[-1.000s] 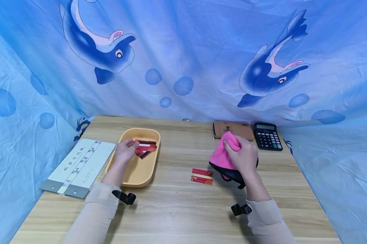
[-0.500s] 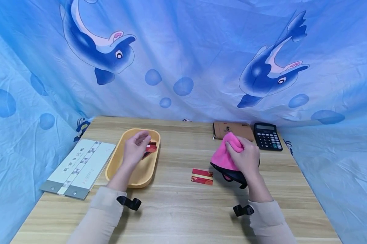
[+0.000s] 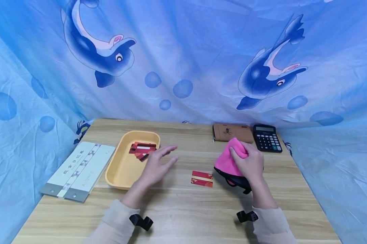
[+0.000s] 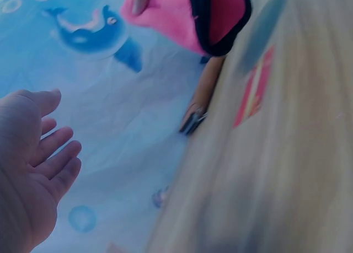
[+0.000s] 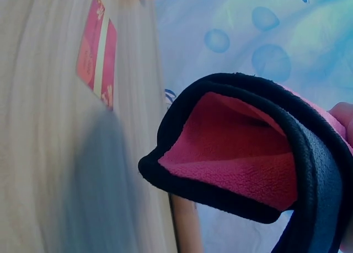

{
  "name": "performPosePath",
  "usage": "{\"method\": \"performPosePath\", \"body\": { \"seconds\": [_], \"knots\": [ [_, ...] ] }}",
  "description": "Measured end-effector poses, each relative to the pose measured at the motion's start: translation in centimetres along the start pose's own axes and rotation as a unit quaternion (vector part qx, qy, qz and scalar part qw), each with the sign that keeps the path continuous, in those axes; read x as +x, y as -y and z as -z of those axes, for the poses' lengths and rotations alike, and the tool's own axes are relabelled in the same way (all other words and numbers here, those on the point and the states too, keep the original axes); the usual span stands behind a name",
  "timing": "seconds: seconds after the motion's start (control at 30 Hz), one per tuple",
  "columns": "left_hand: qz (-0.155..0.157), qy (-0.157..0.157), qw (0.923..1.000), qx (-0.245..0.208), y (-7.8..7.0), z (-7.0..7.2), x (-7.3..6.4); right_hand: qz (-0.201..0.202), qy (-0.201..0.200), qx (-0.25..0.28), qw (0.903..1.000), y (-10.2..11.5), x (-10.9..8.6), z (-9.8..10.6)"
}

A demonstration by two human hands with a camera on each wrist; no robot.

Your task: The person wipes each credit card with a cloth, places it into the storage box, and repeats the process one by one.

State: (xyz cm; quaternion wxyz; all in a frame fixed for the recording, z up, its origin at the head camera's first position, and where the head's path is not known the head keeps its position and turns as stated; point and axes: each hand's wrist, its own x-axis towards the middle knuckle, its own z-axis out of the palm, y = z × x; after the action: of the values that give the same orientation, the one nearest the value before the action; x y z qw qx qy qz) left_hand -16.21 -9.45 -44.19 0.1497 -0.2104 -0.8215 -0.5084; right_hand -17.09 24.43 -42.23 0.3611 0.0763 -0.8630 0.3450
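My right hand (image 3: 252, 162) grips a soft pink pouch (image 3: 229, 161) with black trim. Its mouth faces down over the table, and the right wrist view looks into the fuzzy pink lining of the pouch (image 5: 237, 148). My left hand (image 3: 156, 166) is in the air at the right side of a yellow tray (image 3: 116, 169), fingers spread and holding nothing. Several red cards (image 3: 143, 148) lie in a loose pile inside the tray. Between the hands, one red card (image 3: 201, 178) with a pale stripe lies flat on the table, left of the pouch.
A white-and-grey booklet (image 3: 79, 169) with a patterned band lies left of the tray. At the back right are a brown zip wallet (image 3: 233, 132) and a black calculator (image 3: 267, 138). A blue dolphin curtain (image 3: 183, 57) hangs behind the wooden table (image 3: 183, 217).
My left hand has let go of the cards in the tray and moved right, out past the tray's edge. My right hand and the pouch have shifted slightly right and nearer.
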Motion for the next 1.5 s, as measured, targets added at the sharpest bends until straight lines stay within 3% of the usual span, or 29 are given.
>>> {"method": "performPosePath", "body": {
  "seconds": [0.13, 0.43, 0.73, 0.9, 1.07, 1.27, 1.5],
  "knots": [
    [-0.009, 0.016, 0.9998, -0.006, 0.1, -2.0, -0.8, -0.017, 0.006, -0.011, 0.9998, -0.2, -0.4, 0.4],
    [0.041, 0.058, 0.996, -0.053, 1.7, -6.3, -2.1, -0.036, 0.012, -0.024, 0.999, -0.8, -0.8, 1.0],
    [0.061, 0.136, 0.9888, -0.008, 4.0, -9.0, -2.1, -0.003, 0.004, -0.008, 1.0, -1.2, -0.8, 0.9],
    [0.061, 0.172, 0.9831, 0.019, 4.3, -9.7, -2.3, 0.011, 0.005, 0.005, 0.9999, -1.2, -0.8, 0.7],
    [0.038, 0.173, 0.9836, 0.032, 4.5, -9.8, -2.4, 0.005, 0.008, 0.009, 0.9999, -1.2, -0.8, 0.7],
    [0.037, 0.186, 0.9811, 0.038, 4.5, -9.8, -2.2, 0.014, 0.013, 0.014, 0.9997, -1.1, -0.7, 0.8],
    [0.017, 0.179, 0.9808, 0.076, 4.7, -9.6, -2.1, 0.011, 0.011, 0.019, 0.9997, -1.2, -0.7, 0.9]
  ]
}}
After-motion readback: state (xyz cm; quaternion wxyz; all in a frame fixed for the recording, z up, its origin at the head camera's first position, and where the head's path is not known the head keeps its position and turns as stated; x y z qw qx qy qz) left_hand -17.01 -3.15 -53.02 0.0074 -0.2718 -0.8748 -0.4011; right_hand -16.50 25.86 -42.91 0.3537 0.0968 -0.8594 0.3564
